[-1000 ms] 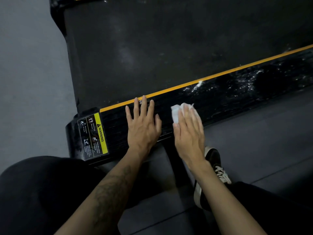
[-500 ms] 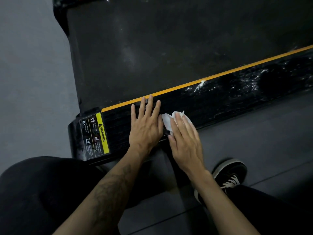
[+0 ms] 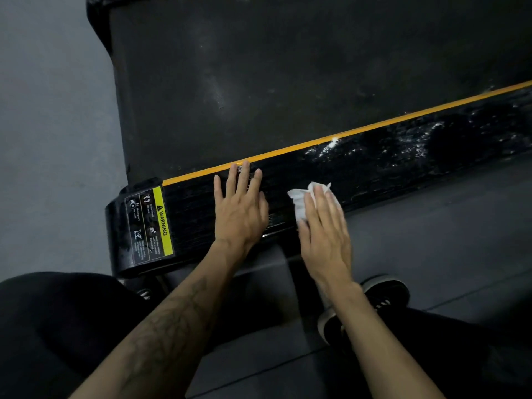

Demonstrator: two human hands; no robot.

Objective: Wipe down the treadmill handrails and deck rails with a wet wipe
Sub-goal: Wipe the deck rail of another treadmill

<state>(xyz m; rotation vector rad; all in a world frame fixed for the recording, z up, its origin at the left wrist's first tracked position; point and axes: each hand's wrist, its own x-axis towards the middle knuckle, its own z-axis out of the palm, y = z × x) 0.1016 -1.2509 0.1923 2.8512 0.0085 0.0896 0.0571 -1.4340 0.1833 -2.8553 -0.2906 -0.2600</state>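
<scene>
The black treadmill deck rail (image 3: 388,156) runs from lower left to upper right, edged with a yellow stripe (image 3: 359,131); its right stretch glistens wet. My left hand (image 3: 240,211) lies flat on the rail with straight fingers, near its rear end. My right hand (image 3: 325,228) presses a crumpled white wet wipe (image 3: 300,201) onto the rail just to the right of the left hand, fingers straight over it. Part of the wipe is hidden under my palm.
A yellow and black warning label (image 3: 149,226) sits on the rail's end cap. The dark belt (image 3: 288,67) fills the upper view. Grey floor (image 3: 43,139) lies left, dark mat (image 3: 431,240) right. My black shoe (image 3: 371,303) and knees are below.
My right hand with the wipe slid left against my left hand, then moved back to the right along the rail. The left hand stayed flat in place.
</scene>
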